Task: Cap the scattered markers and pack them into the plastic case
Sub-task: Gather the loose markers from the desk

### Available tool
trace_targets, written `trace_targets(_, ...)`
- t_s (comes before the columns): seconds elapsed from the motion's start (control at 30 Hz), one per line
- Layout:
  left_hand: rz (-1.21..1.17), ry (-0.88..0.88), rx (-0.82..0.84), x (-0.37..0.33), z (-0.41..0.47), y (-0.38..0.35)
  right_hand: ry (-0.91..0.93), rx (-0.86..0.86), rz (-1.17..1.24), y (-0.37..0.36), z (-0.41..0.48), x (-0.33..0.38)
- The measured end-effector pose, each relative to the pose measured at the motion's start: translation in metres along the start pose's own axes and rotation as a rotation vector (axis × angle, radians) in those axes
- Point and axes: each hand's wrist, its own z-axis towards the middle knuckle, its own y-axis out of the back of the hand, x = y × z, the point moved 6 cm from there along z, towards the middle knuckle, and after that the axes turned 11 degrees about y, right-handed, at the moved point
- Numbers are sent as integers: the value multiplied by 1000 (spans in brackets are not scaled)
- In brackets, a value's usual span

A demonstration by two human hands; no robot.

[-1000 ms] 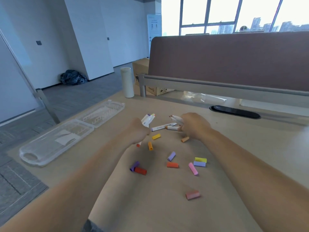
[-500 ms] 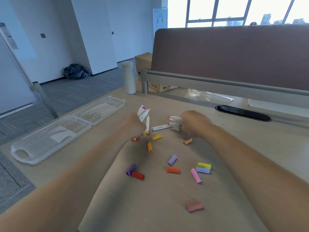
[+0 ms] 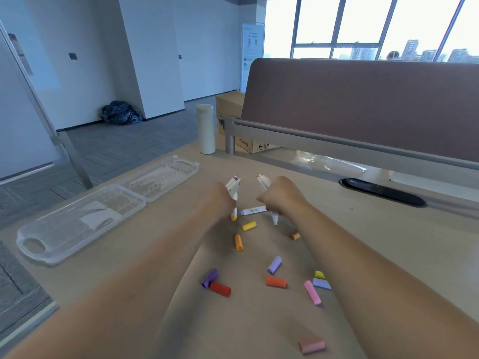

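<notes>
loose caps [image 3: 276,281] lie scattered on the desk [image 3: 259,320] nearest. beyond them the left grip [image 3: 220,198] clenches a bundle of uncapped markers [image 3: 234,186], the right grip [image 3: 280,196] a second bundle [image 3: 263,183] — one marker [image 3: 253,210] lies flat between them. the open plastic case [image 3: 85,216] sits left, well apart.

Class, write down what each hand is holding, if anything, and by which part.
The left hand grips a marker bunch around mid-barrel; the right hand grips a second marker bunch likewise, with ends showing above and below each fist.
</notes>
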Motion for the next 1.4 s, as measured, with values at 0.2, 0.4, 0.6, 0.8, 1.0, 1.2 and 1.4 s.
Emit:
trace_targets(0.2, 153, -22, -19, -1, 5, -12, -15, -1, -192, -8, 4, 5)
trace_targets(0.4, 349, -40, -30, 0, 4, -13, -15, 76, -284, -13, 6, 4)
trace_targets(0.6, 454, -36, -45, -1, 1, -11, -8, 67, -289, -12, 1, 6)
trace_targets(0.8, 225, 0, -28, 14, -5, -5, -6, 24, -267, -10, -10, 14)
trace_targets(1.0, 33, 14, 9, 20, -6, 0, -20, 34, -289, -11, -14, 15)
trace_targets(1.2, -170, 24, 84, 28, -9, 7, -10, 68, -169, -4, -16, 9)
trace_targets(1.4, -265, 0, 132, 8, -48, 30, 17, -18, 95, 48, -51, 10)
